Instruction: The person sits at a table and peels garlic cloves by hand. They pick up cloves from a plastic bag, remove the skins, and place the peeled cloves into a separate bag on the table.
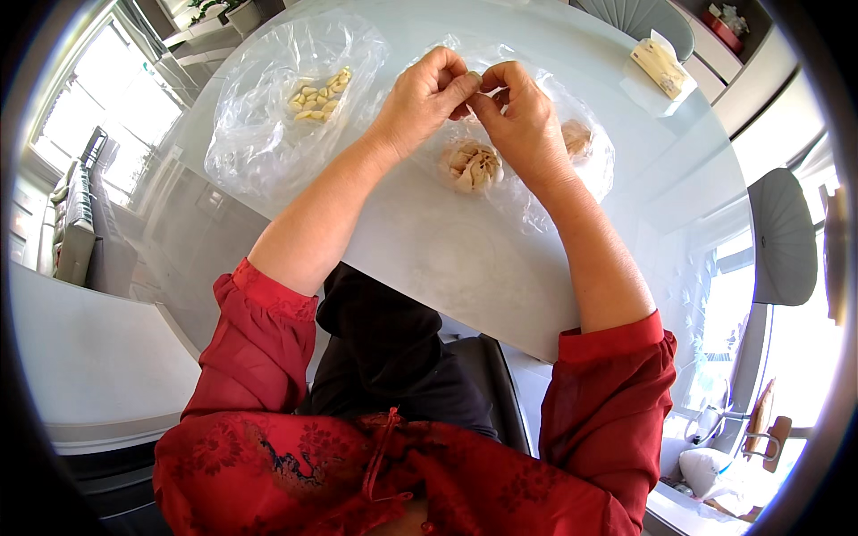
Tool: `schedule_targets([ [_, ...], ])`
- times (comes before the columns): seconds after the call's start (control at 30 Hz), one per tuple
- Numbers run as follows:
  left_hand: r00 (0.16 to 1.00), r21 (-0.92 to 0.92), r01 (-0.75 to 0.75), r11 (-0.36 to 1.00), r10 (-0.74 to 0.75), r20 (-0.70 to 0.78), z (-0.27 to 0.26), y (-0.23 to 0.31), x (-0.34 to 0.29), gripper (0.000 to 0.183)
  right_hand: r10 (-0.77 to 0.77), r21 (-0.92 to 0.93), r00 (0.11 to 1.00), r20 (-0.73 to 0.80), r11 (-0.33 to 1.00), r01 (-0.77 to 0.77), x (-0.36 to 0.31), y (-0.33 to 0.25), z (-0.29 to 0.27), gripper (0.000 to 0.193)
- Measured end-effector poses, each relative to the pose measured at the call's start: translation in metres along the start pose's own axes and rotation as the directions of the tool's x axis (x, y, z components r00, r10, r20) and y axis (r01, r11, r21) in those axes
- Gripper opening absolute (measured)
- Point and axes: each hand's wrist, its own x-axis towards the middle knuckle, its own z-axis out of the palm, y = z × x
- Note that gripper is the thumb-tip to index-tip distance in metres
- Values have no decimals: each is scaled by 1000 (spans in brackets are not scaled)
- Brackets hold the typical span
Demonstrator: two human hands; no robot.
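Note:
My left hand and my right hand meet over the table's far middle, thumbs and fingers pinched together at the tips. Whatever small thing sits between them is hidden by the fingers. Below the hands, an opened garlic bulb with papery skin lies on a spread clear plastic bag. Another papery garlic bulb is partly covered by my right hand. To the left, peeled garlic cloves lie in a pile on a second clear plastic bag.
The pale, glossy table curves around in front of me. A tissue pack lies at its far right. Grey chairs stand at the right and far edges. My legs are under the near edge.

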Motion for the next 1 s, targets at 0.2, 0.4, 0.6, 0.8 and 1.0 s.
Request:
schedule_targets([
  [0.2,999,2,39,999,-39,-12,2,2,-1,17,-36,-88,999,8,995,36,0,-1,0,15],
  [0.4,1000,35,3,999,-2,-28,1,-4,1,11,70,72,997,16,995,-71,0,1,1,18],
  [0.6,1000,-48,15,999,-15,14,-1,-3,1,11,159,246,984,84,953,-175,4,-2,-4,20],
  [0.8,998,-128,58,990,-53,40,-1,1,1,14,150,285,985,90,943,-170,5,3,-3,22],
  [1.0,998,-143,57,988,-54,24,0,1,0,16,75,135,997,29,988,-79,1,0,-3,22],
])
